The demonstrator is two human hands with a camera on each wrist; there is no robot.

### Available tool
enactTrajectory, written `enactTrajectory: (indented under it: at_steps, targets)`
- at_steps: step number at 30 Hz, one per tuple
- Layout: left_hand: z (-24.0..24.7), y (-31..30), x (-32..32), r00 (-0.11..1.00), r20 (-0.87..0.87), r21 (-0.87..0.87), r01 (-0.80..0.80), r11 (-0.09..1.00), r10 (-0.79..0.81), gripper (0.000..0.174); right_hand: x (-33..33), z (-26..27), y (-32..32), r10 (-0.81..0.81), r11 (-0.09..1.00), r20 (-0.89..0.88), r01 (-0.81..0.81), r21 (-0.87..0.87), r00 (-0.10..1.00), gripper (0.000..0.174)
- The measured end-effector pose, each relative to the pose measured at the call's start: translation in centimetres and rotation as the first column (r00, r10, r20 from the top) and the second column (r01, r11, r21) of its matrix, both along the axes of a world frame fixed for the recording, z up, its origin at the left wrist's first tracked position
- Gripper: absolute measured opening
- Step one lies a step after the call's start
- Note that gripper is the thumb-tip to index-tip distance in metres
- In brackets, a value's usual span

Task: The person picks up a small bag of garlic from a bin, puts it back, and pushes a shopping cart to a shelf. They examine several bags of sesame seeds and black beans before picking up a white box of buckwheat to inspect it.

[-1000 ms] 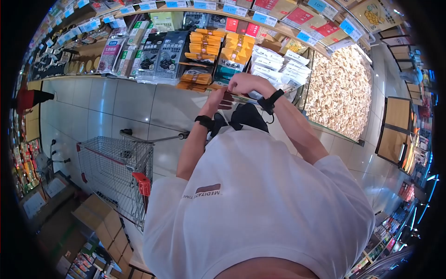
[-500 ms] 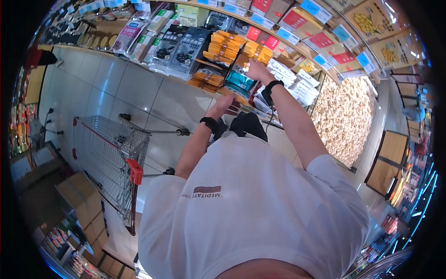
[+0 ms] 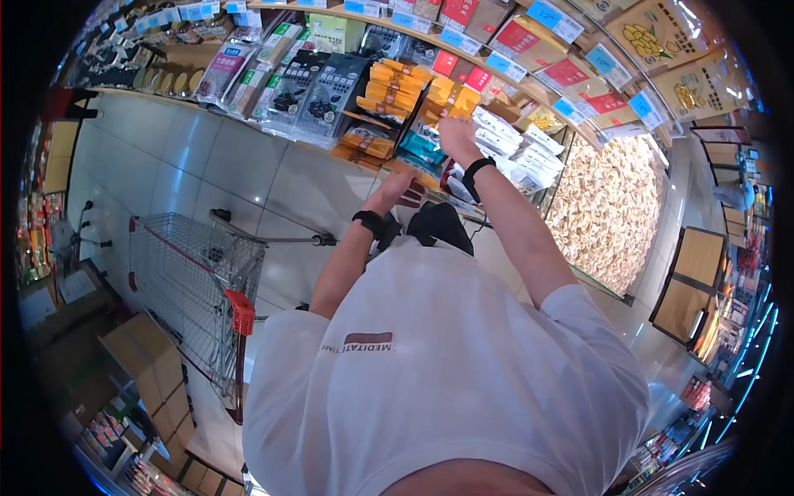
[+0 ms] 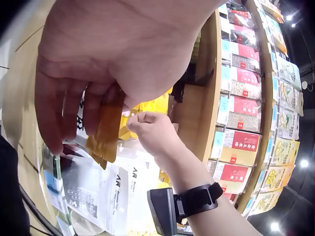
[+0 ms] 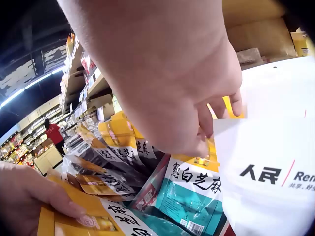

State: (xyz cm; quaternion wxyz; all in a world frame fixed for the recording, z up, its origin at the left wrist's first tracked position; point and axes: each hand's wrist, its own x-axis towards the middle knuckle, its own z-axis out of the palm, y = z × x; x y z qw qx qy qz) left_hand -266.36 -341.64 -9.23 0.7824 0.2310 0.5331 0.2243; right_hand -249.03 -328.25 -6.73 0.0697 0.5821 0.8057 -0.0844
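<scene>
Beside the white packets (image 5: 270,182), holds yellow packet (image 5: 101,219) in clamped grip of left hand (image 3: 391,192), and pinches teal packet (image 5: 189,194) with right hand (image 3: 460,140).

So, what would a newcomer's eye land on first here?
Probably the wide bed of pale, crinkled pieces at the right of the head view. Then the right hand, pinching the top of a yellow-and-teal packet on the shelf. The wire shopping cart stands on the floor at left.
</scene>
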Motion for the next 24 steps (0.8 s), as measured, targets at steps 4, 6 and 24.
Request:
enactTrajectory:
  at_steps: [4,6,24]
  targets:
    - [0.7,0.3,-0.1,1.0,-0.004,0.011,-0.003,1.0,0.003,0.038,-0.2,0.6,0.1,0.093,0.991,0.047,-0.087,-0.105,0.995,0.025]
    - [0.8,0.4,-0.2,1.0,-0.008,0.025,0.014,1.0,-0.013,0.039,-0.2,0.9,-0.1,0.128,0.989,0.012,-0.127,-0.081,0.992,0.022]
    - [-0.3,2.1,0.0,0.999,0.035,-0.015,0.014,1.0,-0.013,0.055,1.2,3.0,-1.1,-0.148,0.747,-0.491,-0.228,-0.625,0.859,0.028]
